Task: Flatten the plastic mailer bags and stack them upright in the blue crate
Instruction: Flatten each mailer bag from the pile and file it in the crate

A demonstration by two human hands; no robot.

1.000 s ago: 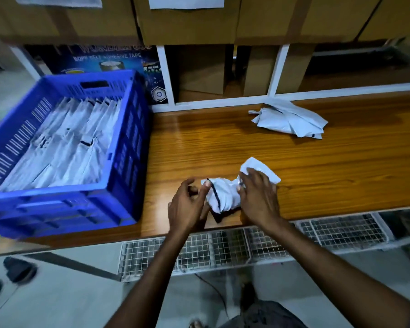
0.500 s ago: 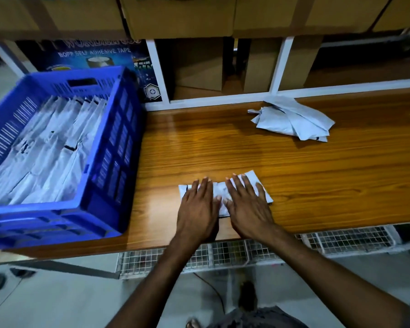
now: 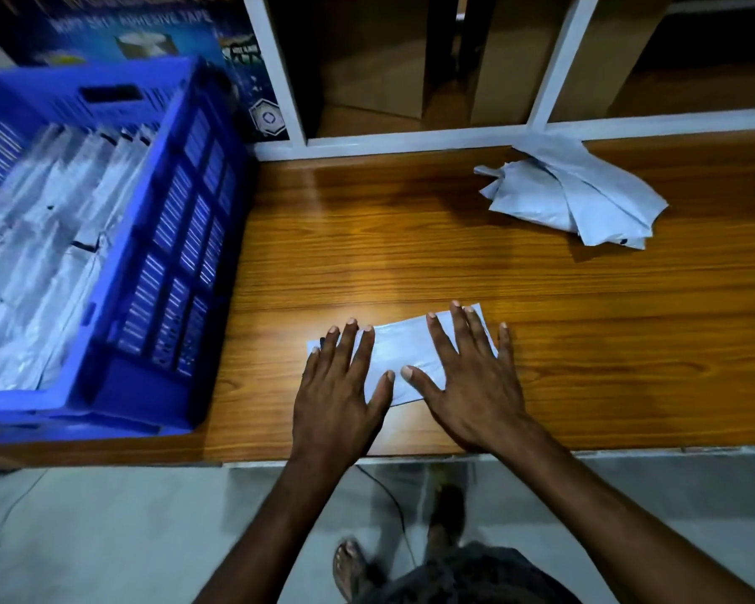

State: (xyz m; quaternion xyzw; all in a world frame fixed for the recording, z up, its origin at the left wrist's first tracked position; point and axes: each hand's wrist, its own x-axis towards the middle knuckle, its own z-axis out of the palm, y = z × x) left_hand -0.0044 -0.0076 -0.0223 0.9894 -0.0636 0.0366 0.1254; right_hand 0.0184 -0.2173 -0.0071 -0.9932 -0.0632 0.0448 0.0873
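A white plastic mailer bag [image 3: 399,350] lies flat on the wooden table [image 3: 585,342] near its front edge. My left hand [image 3: 338,385] presses palm-down on the bag's left part, fingers spread. My right hand [image 3: 471,377] presses flat on its right part, fingers apart. Neither hand grips anything. The blue crate [image 3: 166,255] stands on the table's left end and holds several white mailer bags [image 3: 49,237] packed upright in rows. A crumpled pile of mailer bags [image 3: 572,198] lies at the back right of the table.
White-framed shelving [image 3: 554,76] with brown cartons [image 3: 384,58] runs along the back edge. A blue tape box [image 3: 149,32] stands behind the crate. Below the table's front edge are the grey floor and my feet [image 3: 349,564].
The crumpled bag I held a second ago now lies spread flat. My hands have slid apart across it, pressing it down. The view has moved closer.
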